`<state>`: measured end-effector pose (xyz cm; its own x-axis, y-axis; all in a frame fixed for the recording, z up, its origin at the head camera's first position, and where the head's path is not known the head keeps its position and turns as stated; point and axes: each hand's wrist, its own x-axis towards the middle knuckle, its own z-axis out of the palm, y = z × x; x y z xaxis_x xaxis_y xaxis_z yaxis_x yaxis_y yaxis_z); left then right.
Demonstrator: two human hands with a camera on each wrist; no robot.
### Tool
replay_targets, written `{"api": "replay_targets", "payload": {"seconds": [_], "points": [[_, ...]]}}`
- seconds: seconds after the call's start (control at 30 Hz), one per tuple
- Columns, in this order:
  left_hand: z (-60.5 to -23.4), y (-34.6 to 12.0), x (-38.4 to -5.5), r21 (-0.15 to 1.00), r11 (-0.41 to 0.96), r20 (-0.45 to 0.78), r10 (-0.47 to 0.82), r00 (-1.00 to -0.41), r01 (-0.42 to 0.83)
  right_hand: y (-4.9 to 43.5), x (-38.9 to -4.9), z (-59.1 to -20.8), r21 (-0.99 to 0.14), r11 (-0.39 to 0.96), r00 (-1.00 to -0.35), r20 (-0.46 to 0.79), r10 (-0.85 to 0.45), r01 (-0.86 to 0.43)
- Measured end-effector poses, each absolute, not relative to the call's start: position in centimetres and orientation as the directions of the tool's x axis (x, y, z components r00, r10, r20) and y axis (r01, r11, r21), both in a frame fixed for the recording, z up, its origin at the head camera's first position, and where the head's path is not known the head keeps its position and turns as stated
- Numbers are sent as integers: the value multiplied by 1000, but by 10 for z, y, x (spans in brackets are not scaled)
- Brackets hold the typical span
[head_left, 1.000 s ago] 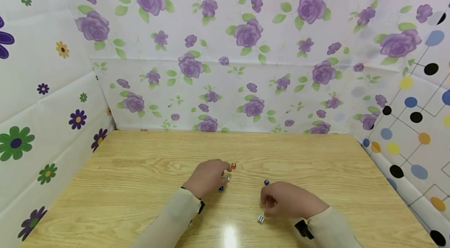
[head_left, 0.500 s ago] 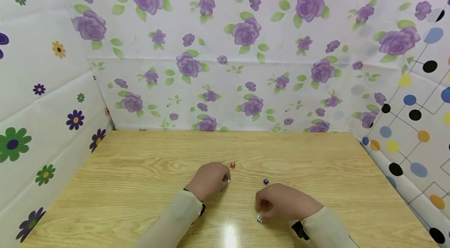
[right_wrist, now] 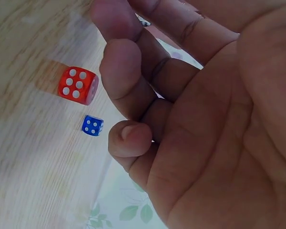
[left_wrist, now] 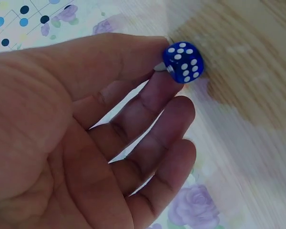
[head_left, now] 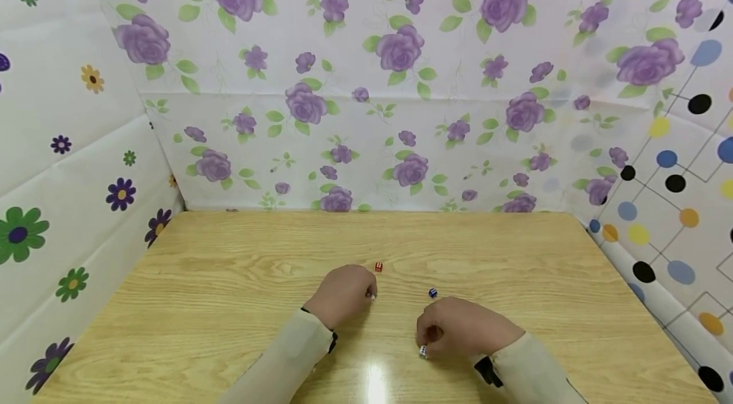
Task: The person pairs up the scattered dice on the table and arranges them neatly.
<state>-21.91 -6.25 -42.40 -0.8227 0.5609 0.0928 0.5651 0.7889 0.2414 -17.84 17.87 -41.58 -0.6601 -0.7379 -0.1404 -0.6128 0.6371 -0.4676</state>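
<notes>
In the head view my left hand pinches a white die between thumb and forefinger. Only a sliver of that die shows in the left wrist view, behind a blue die lying nearer the camera. My right hand has thumb and forefinger on another white die, which the curled fingers mostly hide in the right wrist view. Beyond the right knuckles lies a second blue die. A red die sits just past the left fingertips.
The wooden table is walled at the back by a purple-flowered cloth, with printed cloths at both sides. A red die and a blue die lie beside the right fingers. Something small peeks out by the left sleeve.
My left thumb and forefinger have closed on the white die, and that hand now covers the nearby blue die in the head view. My right fingertips have come onto the other white die.
</notes>
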Motion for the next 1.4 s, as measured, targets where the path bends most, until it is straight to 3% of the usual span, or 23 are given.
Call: {"api": "replay_targets", "payload": {"seconds": [0.33,0.77,1.1,1.4], "points": [[-417,-58,-211,159,761,36,633,-774,629,181,-181,-416,-424,650,-673,-118,-730,-630],[-409,-51,-206,174,668,-18,737,-676,723,180,-183,-417,-332,657,-687,-38,-726,-676],[-404,-52,-200,295,721,-22,661,-750,626,181,-180,-413,-337,667,-703,-20,-711,-665],[-407,-51,-199,283,738,-34,646,-762,613,179,-179,-414,-321,676,-708,-25,-706,-664]]}}
